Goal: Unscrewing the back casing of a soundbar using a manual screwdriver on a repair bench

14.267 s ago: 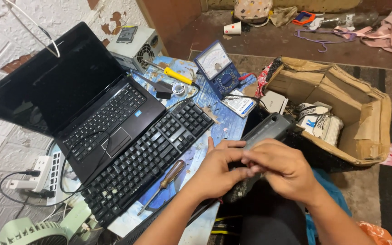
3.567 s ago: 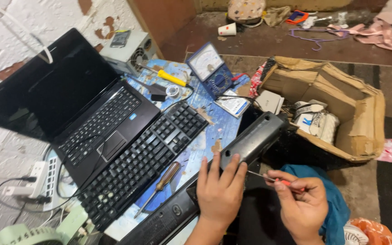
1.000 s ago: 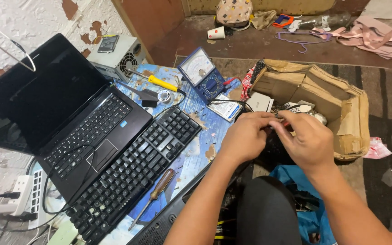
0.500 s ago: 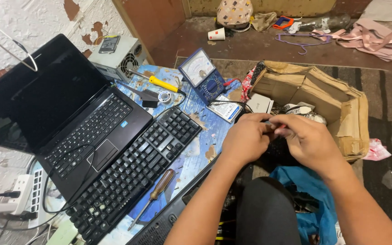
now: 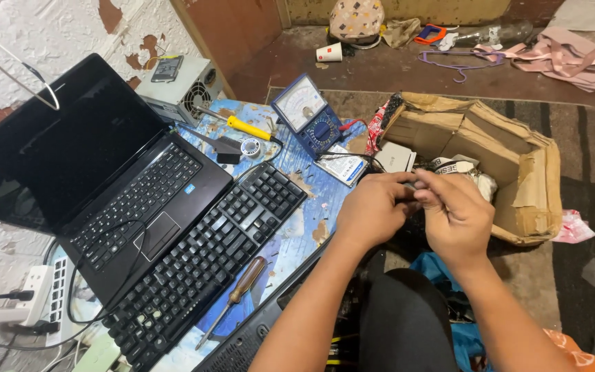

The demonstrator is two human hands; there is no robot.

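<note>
You are bringing your left hand (image 5: 373,210) and right hand (image 5: 457,215) together, fingertips pinching something tiny I cannot make out, right of the keyboard (image 5: 208,258)

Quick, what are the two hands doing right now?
Left hand: fingers curled, pinching something too small to tell.
Right hand: fingers curled, meeting the left; what it holds is hidden.

Black keyboard (image 5: 208,265), perhaps blue-patterned table (image 5: 311,200)
</note>
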